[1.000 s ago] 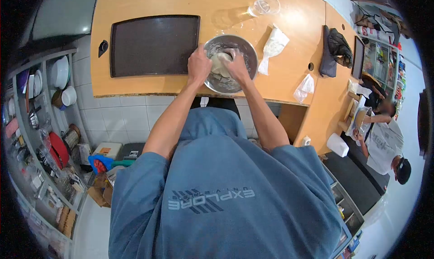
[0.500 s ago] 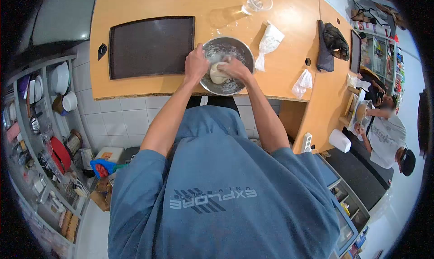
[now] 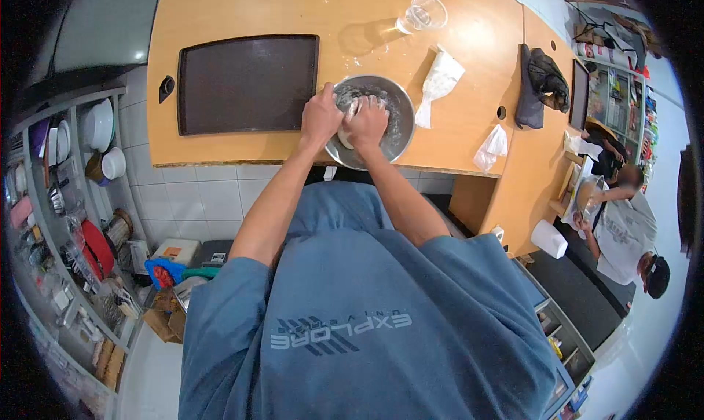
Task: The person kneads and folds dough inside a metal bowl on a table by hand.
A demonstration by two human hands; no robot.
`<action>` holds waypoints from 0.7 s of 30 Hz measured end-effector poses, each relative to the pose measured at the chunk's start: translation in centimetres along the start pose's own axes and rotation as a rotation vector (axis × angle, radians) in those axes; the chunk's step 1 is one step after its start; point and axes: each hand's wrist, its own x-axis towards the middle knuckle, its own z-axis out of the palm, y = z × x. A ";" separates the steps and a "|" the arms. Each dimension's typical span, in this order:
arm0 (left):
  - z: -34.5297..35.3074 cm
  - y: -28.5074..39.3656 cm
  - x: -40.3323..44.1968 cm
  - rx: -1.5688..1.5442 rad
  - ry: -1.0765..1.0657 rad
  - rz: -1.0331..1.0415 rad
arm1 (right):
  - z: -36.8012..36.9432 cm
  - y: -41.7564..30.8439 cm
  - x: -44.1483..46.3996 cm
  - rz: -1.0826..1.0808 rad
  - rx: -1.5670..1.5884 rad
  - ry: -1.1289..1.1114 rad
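A steel mixing bowl [image 3: 402, 136] stands at the table's front edge, its inside wall smeared with white flour or dough. My left hand [image 3: 320, 118] is closed on the bowl's left rim. Inside the bowl, my right hand [image 3: 367, 122] presses down over a lump of pale dough [image 3: 345, 137], fingers curled across its far side. Most of the dough is hidden under this hand. Left of the bowl lies a dark rectangular baking tray [image 3: 249, 86].
A clear plastic cup [image 3: 425, 13] stands behind the bowl. To the right lie a white bag [image 3: 441, 82] and a smaller clear bag [image 3: 491, 148]. Dark cloth [image 3: 541, 82] rests farther right. Another person [image 3: 623, 229] works with a bowl at the far right.
My right hand has shifted left and forward onto the dough, which it now mostly covers. The left hand keeps its place at the rim. The view has tilted slightly.
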 end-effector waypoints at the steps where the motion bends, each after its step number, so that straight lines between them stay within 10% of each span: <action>1: 0.0 0.0 0.3 0.016 -0.001 0.001 | 0.7 0.3 0.2 0.018 0.023 -0.023; 21: 0.3 0.4 -0.2 0.086 -0.016 -0.028 | -3.4 2.7 4.2 0.199 0.338 -0.395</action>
